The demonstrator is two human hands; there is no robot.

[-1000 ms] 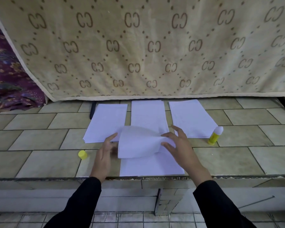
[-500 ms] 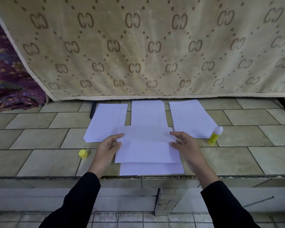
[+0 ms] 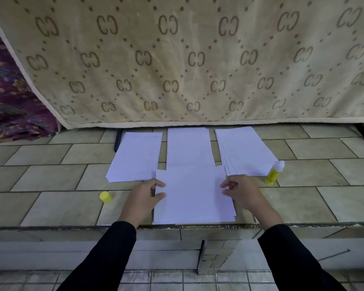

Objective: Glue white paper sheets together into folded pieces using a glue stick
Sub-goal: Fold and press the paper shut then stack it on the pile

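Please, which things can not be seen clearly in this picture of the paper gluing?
1. Head view: any glue under the top sheet; the sheet itself covers it.
2. Whether the left hand and right hand pinch or only press it: their fingers hide the contact.
3. Sheet count in the right stack: edges too thin.
4. Glue stick label: too small.

A white paper sheet [image 3: 193,192] lies flat nearest the person, over another sheet with edges slightly offset, pinched at its sides by the left hand [image 3: 144,194] and right hand [image 3: 241,191]. Behind lie a left stack [image 3: 136,156], a middle stack [image 3: 188,147] and a fanned right stack [image 3: 245,150] of white paper. The yellow glue stick [image 3: 274,172] stands uncapped just beside the right stack, and its yellow cap [image 3: 105,196] sits well apart to the left
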